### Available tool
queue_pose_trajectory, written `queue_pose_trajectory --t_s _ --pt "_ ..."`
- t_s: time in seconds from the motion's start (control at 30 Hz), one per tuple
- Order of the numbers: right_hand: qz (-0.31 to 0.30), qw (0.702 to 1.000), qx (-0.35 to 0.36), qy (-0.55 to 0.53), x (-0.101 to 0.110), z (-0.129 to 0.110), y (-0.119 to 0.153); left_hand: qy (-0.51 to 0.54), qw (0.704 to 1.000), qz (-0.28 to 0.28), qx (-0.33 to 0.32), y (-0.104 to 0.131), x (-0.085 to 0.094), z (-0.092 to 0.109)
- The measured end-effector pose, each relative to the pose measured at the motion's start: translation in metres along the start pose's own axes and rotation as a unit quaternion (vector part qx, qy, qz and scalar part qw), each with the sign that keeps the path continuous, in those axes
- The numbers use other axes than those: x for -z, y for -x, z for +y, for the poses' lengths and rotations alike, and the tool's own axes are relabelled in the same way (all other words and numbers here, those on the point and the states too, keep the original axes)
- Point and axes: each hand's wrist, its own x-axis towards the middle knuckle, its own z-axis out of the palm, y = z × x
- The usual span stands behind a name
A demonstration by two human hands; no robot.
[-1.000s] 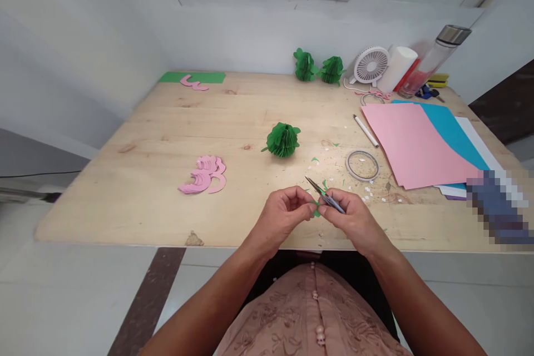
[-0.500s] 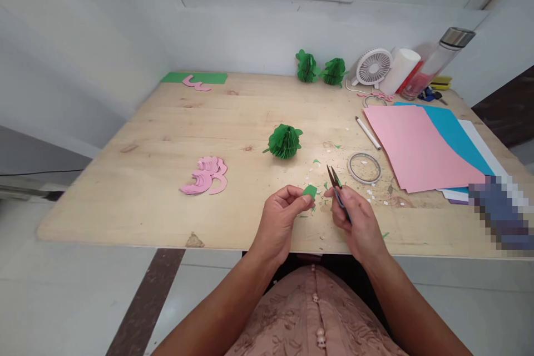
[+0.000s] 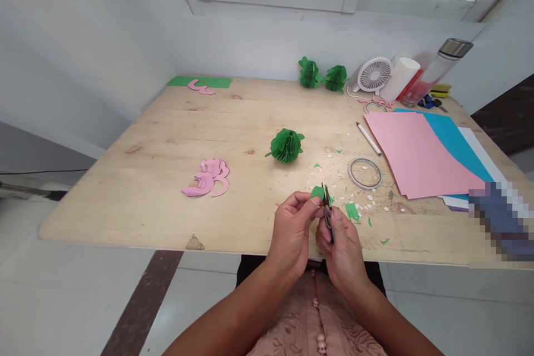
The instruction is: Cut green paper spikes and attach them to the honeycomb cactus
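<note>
Pinched between the thumb and fingers of my left hand (image 3: 297, 225) is a small piece of green paper (image 3: 317, 192). My right hand (image 3: 342, 242) is closed around scissors (image 3: 327, 214), their dark blades pointing away from me and slightly parted right beside the paper's right edge. A cut green paper scrap (image 3: 352, 211) lies on the table to the right of the scissors, among small green and white bits. Beyond my hands sits a folded green paper turtle (image 3: 286, 146).
A roll of tape (image 3: 365, 173), a white pen (image 3: 369, 138) and pink paper sheets (image 3: 421, 156) lie to the right. Pink paper cutouts (image 3: 204, 179) rest on the left. Two more green paper figures (image 3: 309, 73), a small fan (image 3: 375, 75) and a bottle (image 3: 436, 73) stand at the back.
My right hand has brought the scissors left, up against the paper in my left hand. The scrap of green paper right of the scissors has come into view. The camera view has shifted slightly.
</note>
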Motion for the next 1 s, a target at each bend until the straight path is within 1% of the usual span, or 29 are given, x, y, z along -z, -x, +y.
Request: queue_pose_trajectory --t_s 0.4,0.67,1.0 --pt "0.012 0.999 0.022 0.034 0.0006 -0.0002 -0.0004 0.004 1.000 0.005 -0.011 0.0025 -0.0039 -0.0012" --pt "0.018 0.999 0.031 0.019 -0.0003 0.0007 -0.0001 0.019 1.000 -0.016 -0.013 0.0044 -0.0017 -0.0027" --pt "0.018 1.000 0.008 0.004 -0.0009 0.0008 0.0027 0.011 1.000 -0.010 -0.005 0.0057 -0.0001 0.0009"
